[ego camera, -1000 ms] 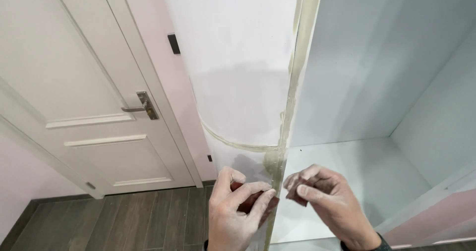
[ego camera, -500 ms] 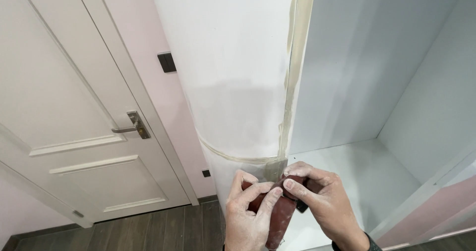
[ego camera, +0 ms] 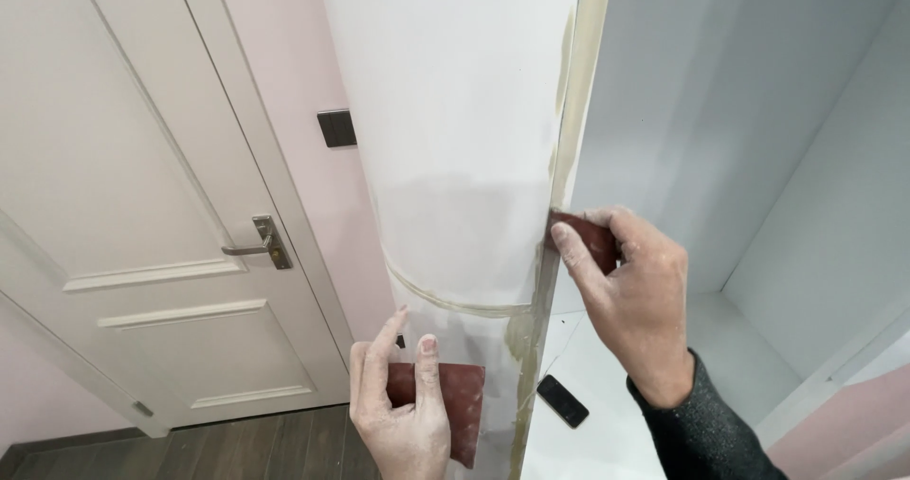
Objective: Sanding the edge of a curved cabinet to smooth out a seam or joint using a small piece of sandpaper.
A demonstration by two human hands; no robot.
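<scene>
Against the panel's front edge (ego camera: 559, 205), the right hand (ego camera: 630, 290) grips folded sandpaper (ego camera: 590, 238). Lower down, the left hand (ego camera: 398, 404) pinches a second sandpaper sheet (ego camera: 460, 409).

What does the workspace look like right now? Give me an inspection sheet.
Surface: white cabinet side panel, dusty, with a yellowish filler line curving across it and filler along its front edge.
Job's things: one reddish-brown sandpaper piece in the left hand; a second sandpaper piece pressed to the panel's front edge.
Clutter: a dark phone lying on the white shelf.
Hands: left hand grips its piece with its fingers; right hand grips the other, dusty.
Cables: nothing seen.
Surroundings: white door with metal handle, pink wall, dark wall switch, wood floor.
</scene>
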